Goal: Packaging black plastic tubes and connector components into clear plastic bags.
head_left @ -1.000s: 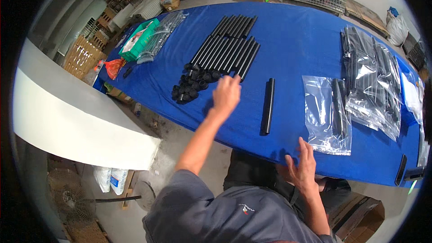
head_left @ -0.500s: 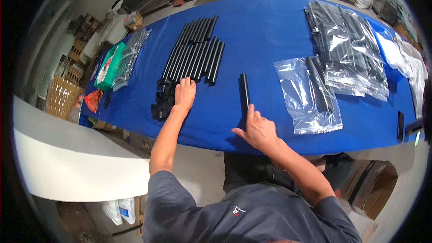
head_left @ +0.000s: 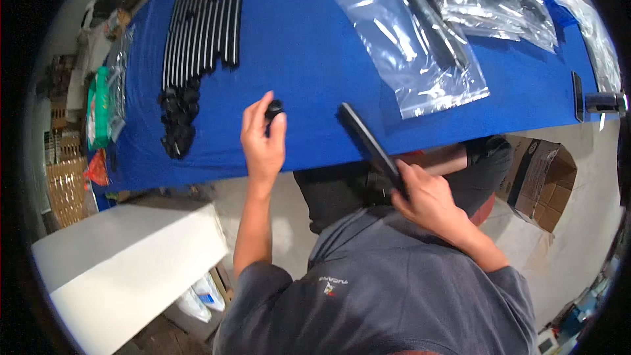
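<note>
Between the thumb and fingers of my left hand (head_left: 264, 135) is a small round black cap (head_left: 274, 109), held above the blue table. My right hand (head_left: 427, 196) is closed around the lower end of a black tube (head_left: 367, 139), which slants up and left over the table's near edge. To the left of my left hand lies a pile of black caps (head_left: 176, 118). Just beyond that pile, several black tubes (head_left: 200, 39) lie side by side in rows. A clear plastic bag (head_left: 388, 46) with dark tubes rests to the right, past the held tube.
More filled clear bags (head_left: 496, 3) lie at the far right. A green box (head_left: 100, 108) stands at the table's left end. By the right edge is a black clamp-like fixture (head_left: 601, 102). An open cardboard box (head_left: 542, 181) and a white surface (head_left: 131, 256) flank me below.
My left hand has come away from the pile with a cap. My right hand has taken the tube off the table and drawn it toward me. The view has shifted.
</note>
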Tool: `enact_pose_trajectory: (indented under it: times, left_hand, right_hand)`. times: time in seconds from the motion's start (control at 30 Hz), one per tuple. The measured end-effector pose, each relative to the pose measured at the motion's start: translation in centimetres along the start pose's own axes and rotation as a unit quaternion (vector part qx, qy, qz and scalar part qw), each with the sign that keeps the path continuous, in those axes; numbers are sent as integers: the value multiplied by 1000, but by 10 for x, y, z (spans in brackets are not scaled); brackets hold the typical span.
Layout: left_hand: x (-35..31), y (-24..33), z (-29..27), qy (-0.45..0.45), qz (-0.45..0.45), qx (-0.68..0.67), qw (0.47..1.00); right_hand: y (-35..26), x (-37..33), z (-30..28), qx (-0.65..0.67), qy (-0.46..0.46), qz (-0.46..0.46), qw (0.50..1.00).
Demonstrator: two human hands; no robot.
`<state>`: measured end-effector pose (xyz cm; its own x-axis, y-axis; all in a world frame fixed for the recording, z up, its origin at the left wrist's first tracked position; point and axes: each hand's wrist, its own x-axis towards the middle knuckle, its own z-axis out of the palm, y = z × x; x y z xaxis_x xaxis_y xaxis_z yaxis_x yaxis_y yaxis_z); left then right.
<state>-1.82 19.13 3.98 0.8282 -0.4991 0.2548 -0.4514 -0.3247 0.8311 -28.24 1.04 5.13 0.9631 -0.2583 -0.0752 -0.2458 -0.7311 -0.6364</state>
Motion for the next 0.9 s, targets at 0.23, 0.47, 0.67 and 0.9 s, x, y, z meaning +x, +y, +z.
enact_pose_trajectory:
  times: [0.23,0.47,0.67,0.9]
  left_hand:
    - [-21,7,70,-55,167,103,979]
    - [-58,33,50,-80,109,8,991]
    - [-100,80,63,-188,-121,-343,913]
    - [-98,78,39,-139,-69,-204,967]
  right_hand:
    - [33,-57,5,32,-22,82,996]
    - [57,-46,30,156,-24,64,985]
    - [38,-13,37,269,-119,-34,955]
    - [23,18,70,244,-134,-167,946]
